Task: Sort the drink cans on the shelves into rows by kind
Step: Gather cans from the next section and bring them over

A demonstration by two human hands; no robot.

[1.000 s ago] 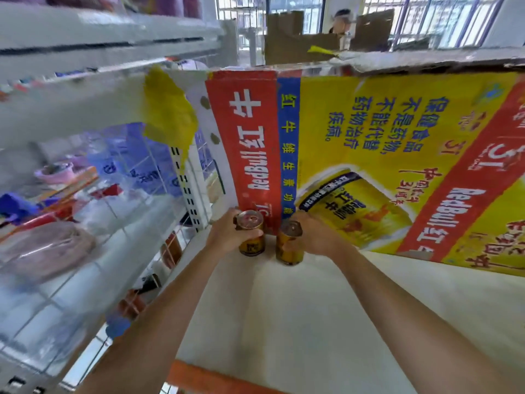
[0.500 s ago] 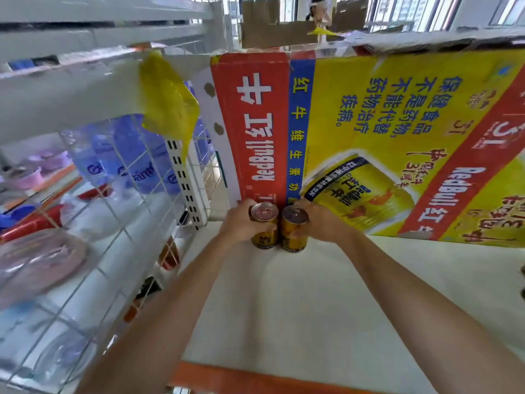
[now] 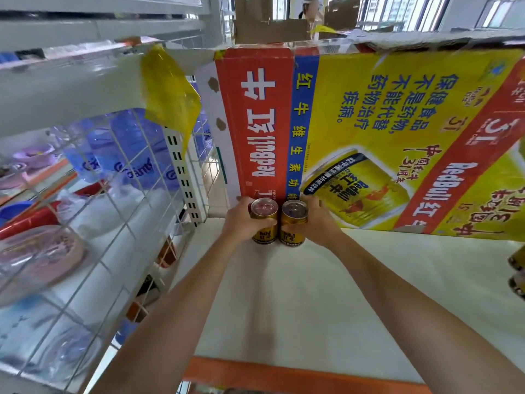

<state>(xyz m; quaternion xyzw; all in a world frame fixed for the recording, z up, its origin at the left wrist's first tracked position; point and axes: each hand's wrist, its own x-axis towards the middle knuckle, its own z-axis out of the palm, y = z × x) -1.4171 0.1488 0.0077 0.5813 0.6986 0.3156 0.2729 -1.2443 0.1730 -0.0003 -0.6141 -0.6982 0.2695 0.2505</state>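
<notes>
Two gold cans are held upright at the back left corner of the white shelf [image 3: 326,302], directly in front of the large printed carton [image 3: 383,132] that forms the rear wall. The left can [image 3: 263,221] is gripped by the left hand [image 3: 241,220], with fingers curled round its body and the thumb laid across its front; the right can [image 3: 294,223] is gripped in the same manner by the right hand [image 3: 318,223]. The two cans stand side by side, touching or nearly so, and both bases appear to rest on the shelf. As both cans carry the same gold label, they are judged to belong to one row. For a clean result, the cans should be pushed back squarely until the carton is met, kept vertical, and aligned with labels facing outward. Each grip should be released only once its can stands steadily, and the fingers drawn straight back so that neither can is tipped. Further cans [image 3: 517,273] are partly visible at the right edge and remain to be placed.
</notes>
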